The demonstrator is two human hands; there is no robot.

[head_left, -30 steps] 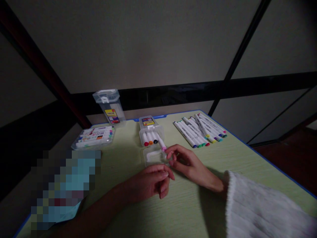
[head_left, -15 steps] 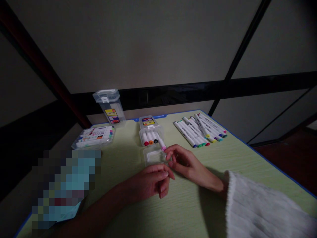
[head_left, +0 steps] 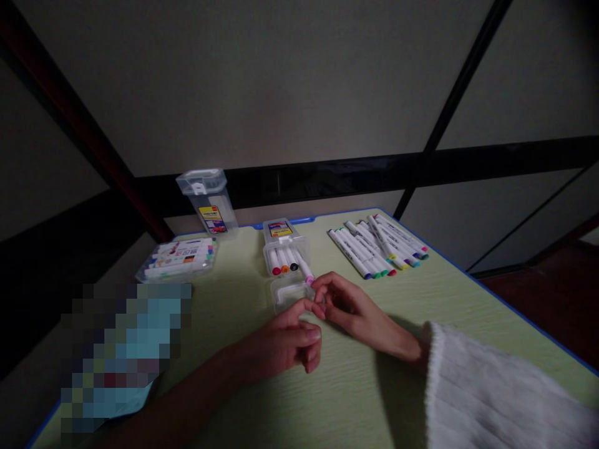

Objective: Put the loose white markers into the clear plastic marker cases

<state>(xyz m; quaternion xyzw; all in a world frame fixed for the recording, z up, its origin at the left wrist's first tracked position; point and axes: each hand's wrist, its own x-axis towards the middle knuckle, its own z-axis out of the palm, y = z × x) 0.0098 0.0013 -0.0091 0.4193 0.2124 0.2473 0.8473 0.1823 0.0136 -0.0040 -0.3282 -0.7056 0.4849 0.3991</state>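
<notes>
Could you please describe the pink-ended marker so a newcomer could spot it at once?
On the green table, find the open clear box near the middle of the far edge. At its right, by the right hand, lies the pink-ended marker, slanting out further than the red-, orange- and black-ended markers.

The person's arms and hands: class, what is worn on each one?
The right hand emerges from a wide, pale grey sleeve, with faint lines and a fuzzy whitish cuff edge. The left hand and forearm are bare. Neither hand wears a glove.
</notes>
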